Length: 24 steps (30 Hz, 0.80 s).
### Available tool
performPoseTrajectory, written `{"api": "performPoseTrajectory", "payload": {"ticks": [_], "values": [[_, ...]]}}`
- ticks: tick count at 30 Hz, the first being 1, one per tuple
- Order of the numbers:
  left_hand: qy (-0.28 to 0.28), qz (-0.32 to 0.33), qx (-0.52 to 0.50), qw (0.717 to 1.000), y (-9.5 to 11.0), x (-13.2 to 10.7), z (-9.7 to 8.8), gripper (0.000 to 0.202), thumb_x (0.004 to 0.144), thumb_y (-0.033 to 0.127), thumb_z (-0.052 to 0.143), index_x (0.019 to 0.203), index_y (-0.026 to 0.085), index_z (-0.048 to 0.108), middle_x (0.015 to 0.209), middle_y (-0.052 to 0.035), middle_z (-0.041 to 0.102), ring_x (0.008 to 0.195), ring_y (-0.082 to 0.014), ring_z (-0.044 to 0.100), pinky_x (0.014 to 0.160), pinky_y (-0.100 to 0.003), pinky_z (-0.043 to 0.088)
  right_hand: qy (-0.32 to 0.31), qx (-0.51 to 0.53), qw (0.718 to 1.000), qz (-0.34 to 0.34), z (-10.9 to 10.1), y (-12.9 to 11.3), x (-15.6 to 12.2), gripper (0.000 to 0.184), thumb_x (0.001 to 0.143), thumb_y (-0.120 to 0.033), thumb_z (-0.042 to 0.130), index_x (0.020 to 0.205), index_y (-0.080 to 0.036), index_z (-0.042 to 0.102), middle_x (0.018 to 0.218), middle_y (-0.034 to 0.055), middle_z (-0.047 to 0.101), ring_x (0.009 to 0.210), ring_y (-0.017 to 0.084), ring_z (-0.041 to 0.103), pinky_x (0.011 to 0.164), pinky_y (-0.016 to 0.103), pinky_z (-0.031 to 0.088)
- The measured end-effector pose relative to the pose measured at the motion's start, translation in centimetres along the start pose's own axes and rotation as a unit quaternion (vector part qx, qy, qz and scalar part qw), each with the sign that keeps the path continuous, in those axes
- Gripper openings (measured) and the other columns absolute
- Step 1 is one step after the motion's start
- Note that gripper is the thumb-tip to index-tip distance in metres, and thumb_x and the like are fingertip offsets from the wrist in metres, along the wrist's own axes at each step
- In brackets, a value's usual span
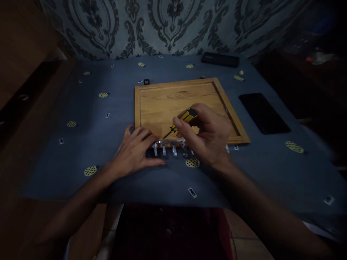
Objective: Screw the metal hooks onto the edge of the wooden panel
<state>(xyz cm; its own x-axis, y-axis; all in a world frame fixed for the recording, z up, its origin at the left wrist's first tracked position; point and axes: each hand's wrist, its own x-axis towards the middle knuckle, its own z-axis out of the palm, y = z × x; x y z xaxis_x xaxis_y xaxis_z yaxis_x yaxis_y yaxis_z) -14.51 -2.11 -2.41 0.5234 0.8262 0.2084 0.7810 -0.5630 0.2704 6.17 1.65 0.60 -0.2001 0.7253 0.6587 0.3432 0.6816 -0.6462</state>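
Note:
A framed wooden panel (165,103) lies flat on the blue cloth. Along its near edge runs a shiny metal hook rail (173,147) with several hooks hanging toward me. My right hand (210,133) is closed around the yellow-and-black handle of a screwdriver (184,117). Its thin shaft slants down to the left, the tip close to the rail's left part; whether it touches a screw I cannot make out. My left hand (138,146) rests at the panel's near left corner, fingers stretched over the frame by the rail's end, thumb spread apart below the hooks.
Right of the panel lies a black phone (264,112). A dark oblong case (220,59) is at the back, near the patterned curtain (173,25). A small black piece (146,82) sits by the panel's far left corner. The pineapple-print tablecloth (81,151) covers the table.

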Motion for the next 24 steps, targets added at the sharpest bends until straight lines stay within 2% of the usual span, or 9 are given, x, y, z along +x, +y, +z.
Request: {"api": "performPoseTrajectory", "payload": {"ticks": [6, 13, 24], "values": [[0.004, -0.018, 0.017, 1.000, 1.00, 0.62, 0.34, 0.055, 0.083, 0.068, 0.067, 0.107, 0.018, 0.067, 0.107, -0.0089, 0.066, 0.109, -0.0315, 0.057, 0.107, -0.059, 0.033, -0.001, 0.002, 1.000, -0.005, -0.10, -0.12, 0.10, 0.024, 0.092, -0.026, 0.067, 0.073, -0.023, 0.052, 0.065, -0.0023, 0.052, 0.056, 0.013, 0.053, 0.054, 0.031, 0.043], [-0.010, -0.031, 0.005, 0.999, 0.89, 0.76, 0.44, 0.051, 0.086, 0.066, 0.066, 0.109, 0.021, 0.068, 0.106, -0.0068, 0.066, 0.108, -0.0287, 0.057, 0.105, -0.054, 0.035, 0.006, 0.009, 1.000, -0.017, -0.15, -0.13, 0.03, 0.024, 0.091, -0.027, 0.069, 0.074, -0.023, 0.053, 0.062, -0.0034, 0.052, 0.054, 0.012, 0.051, 0.055, 0.031, 0.041], [-0.011, -0.030, 0.001, 0.999, 0.89, 0.64, 0.46, 0.050, 0.088, 0.065, 0.064, 0.112, 0.021, 0.069, 0.110, -0.0070, 0.065, 0.110, -0.0298, 0.057, 0.107, -0.056, 0.034, -0.010, 0.001, 1.000, -0.006, -0.08, -0.13, -0.07, 0.027, 0.093, -0.029, 0.066, 0.072, -0.023, 0.049, 0.063, -0.0030, 0.050, 0.056, 0.012, 0.049, 0.054, 0.030, 0.040]]}}
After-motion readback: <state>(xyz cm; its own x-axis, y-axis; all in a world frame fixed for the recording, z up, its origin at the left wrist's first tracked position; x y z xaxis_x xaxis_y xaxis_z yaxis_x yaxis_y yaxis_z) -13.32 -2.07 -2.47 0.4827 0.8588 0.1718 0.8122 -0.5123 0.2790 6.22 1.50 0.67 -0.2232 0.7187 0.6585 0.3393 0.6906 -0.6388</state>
